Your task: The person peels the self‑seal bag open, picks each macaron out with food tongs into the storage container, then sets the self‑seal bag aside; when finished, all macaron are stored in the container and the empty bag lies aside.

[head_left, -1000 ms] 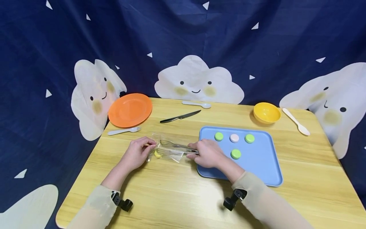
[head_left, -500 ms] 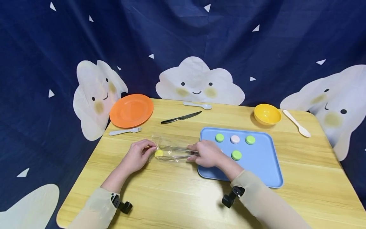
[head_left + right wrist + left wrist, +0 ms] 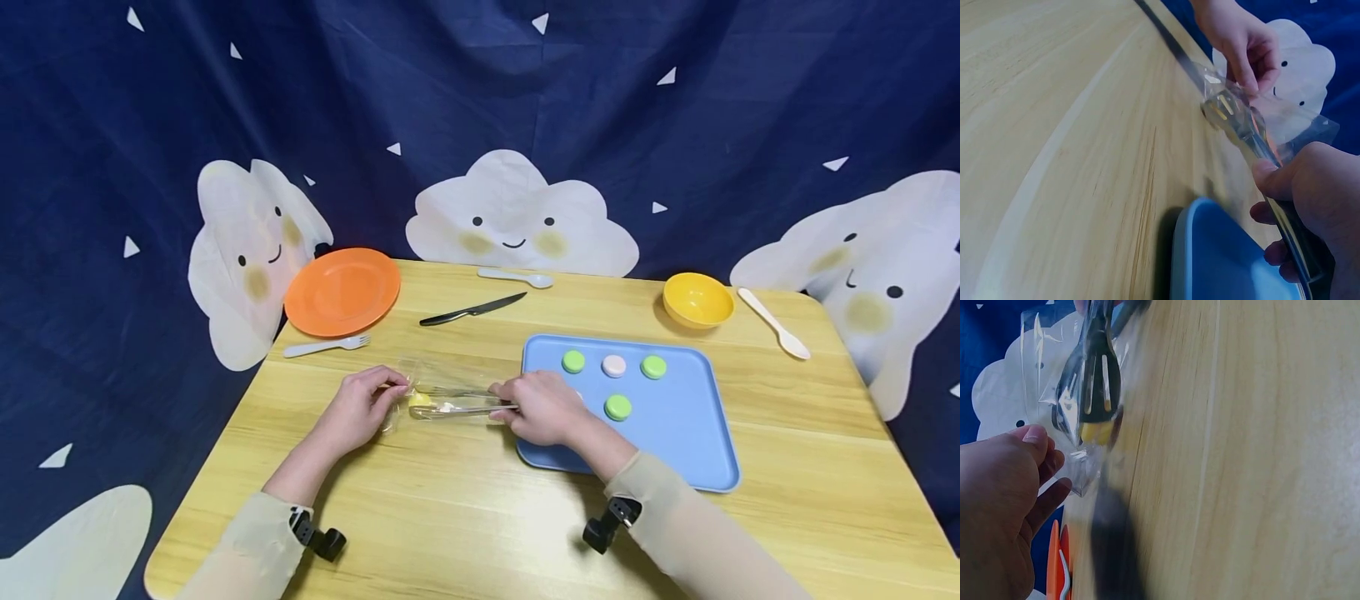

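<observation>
My left hand pinches the edge of a clear plastic bag, which lies sideways in front of me. With my right hand I grip metal food tongs by the handles. Their slotted heads reach inside the bag, around a small yellow piece near the left hand. The yellow piece looks like the round macarons on the blue tray. On that tray sit several macarons, among them a green macaron and a pink macaron. My right hand partly hides another pale one.
At the back left are an orange plate and a pale fork. A black knife and a pale spoon lie behind the bag. A yellow bowl and a white spoon stand at the back right.
The tong heads have shifted within the bag, and now both lie around the yellow piece, slightly nearer me. My left hand keeps its pinch on the bag; both hands have hardly moved.
</observation>
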A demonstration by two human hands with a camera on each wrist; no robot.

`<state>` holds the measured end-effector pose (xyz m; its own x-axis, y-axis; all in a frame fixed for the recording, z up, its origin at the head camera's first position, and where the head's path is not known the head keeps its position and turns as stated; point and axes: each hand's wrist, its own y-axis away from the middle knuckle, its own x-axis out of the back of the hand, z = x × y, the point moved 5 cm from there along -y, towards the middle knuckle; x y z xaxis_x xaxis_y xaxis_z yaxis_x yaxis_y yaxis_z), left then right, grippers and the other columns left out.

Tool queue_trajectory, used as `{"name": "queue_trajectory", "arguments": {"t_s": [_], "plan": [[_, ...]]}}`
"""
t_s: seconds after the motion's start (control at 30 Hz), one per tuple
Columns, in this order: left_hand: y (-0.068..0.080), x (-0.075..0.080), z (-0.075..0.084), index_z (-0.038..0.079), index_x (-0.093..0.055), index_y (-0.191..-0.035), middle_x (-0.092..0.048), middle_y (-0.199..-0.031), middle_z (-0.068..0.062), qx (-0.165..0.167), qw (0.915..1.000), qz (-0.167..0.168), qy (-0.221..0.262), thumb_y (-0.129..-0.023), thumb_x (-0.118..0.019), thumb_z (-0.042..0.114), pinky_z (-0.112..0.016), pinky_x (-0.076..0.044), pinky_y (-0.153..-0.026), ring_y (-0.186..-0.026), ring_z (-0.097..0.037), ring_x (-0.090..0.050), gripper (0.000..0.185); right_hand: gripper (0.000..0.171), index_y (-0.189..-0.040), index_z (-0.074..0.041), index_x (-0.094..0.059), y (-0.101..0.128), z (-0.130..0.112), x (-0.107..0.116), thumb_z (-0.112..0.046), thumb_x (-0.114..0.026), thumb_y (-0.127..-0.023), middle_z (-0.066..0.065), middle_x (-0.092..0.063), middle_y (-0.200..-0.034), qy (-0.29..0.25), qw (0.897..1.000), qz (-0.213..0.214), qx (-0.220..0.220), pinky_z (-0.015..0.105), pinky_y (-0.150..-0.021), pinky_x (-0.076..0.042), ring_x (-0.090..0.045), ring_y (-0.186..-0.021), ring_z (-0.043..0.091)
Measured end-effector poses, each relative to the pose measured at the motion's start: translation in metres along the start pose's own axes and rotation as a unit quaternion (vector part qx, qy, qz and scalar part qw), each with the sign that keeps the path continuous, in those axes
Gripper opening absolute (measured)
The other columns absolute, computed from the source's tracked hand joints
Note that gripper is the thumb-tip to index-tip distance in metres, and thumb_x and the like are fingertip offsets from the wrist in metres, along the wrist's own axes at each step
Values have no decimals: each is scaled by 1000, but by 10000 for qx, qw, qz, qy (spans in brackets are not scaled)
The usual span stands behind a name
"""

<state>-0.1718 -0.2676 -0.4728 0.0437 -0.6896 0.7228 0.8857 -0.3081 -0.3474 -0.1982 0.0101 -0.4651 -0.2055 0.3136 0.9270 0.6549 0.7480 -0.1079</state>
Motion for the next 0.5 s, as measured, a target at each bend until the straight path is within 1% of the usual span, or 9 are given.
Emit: {"name": "queue_trajectory", "arguments": {"t_s": [0.1, 0.13, 0.27, 0.3, 0.33, 0.37, 0.43, 0.5], "plan": [[-1, 0, -1, 5, -76, -102, -75, -100, -2, -3, 10000, -32, -42, -99, -75, 2, -38, -60, -77, -90, -15, -69, 5, 14, -92, -21, -69, 5, 3, 3, -31, -76, -99, -9, -63, -74, -62, 9999, 99, 28, 33, -53, -43, -52, -60, 12], [-1, 0, -1, 5, -76, -102, -75, -99, -3, 2, 10000, -43, -54, -98, -75, 1, -38, -60, -77, -90, -15, -69, 6, 12, -96, -20, -72, 7, 4, 4, -31, -76, -99, -8, -68, -79, -71, 9999, 147, 31, 33, -54, -45, -55, -62, 12], [-1, 0, -2, 5, -75, -102, -75, -100, -4, 35, 9999, -81, -56, -98, -74, -1, -39, -61, -78, -90, -16, -69, 7, 12, -99, -19, -75, 14, 8, 9, -30, -77, -98, -5, -73, -86, -97, 9997, 221, 23, 34, -54, -46, -60, -65, 13], [-2, 0, -2, 5, -76, -102, -75, -100, -3, 39, 9999, -90, -68, -98, -74, -2, -39, -61, -78, -91, -16, -70, 8, 12, -100, -19, -75, 16, 8, 11, -30, -77, -98, -4, -75, -90, -93, 9997, 240, 25, 35, -55, -47, -63, -68, 14], [-2, 0, -2, 5, -76, -102, -74, -100, -3, 51, 9999, -101, -74, -98, -74, -1, -39, -61, -79, -91, -16, -70, 8, 12, -98, -19, -75, 18, 9, 13, -31, -77, -99, -4, -75, -90, -86, 9997, 238, 23, 35, -55, -48, -64, -69, 14], [-2, 0, -2, 5, -76, -102, -74, -101, -2, 64, 9999, -109, -80, -98, -74, -1, -39, -61, -79, -92, -16, -70, 8, 12, -96, -19, -73, 20, 10, 14, -30, -76, -99, -5, -73, -86, -80, 9997, 208, 23, 36, -55, -48, -63, -68, 15], [-3, 0, -2, 6, -76, -102, -74, -101, -1, 80, 9998, -122, -106, -98, -75, 0, -39, -61, -80, -92, -16, -70, 8, 13, -98, -17, -74, 25, 13, 18, -30, -76, -99, -4, -74, -88, -58, 9998, 201, 10, 35, -55, -48, -64, -70, 14], [-4, 0, -2, 7, -76, -102, -74, -101, -1, 100, 9998, -123, -145, -98, -75, 0, -39, -61, -80, -92, -16, -70, 8, 18, -106, -14, -78, 29, 15, 24, -30, -76, -99, -2, -77, -93, -50, 9998, 183, -44, 33, -55, -47, -63, -69, 12]]}}
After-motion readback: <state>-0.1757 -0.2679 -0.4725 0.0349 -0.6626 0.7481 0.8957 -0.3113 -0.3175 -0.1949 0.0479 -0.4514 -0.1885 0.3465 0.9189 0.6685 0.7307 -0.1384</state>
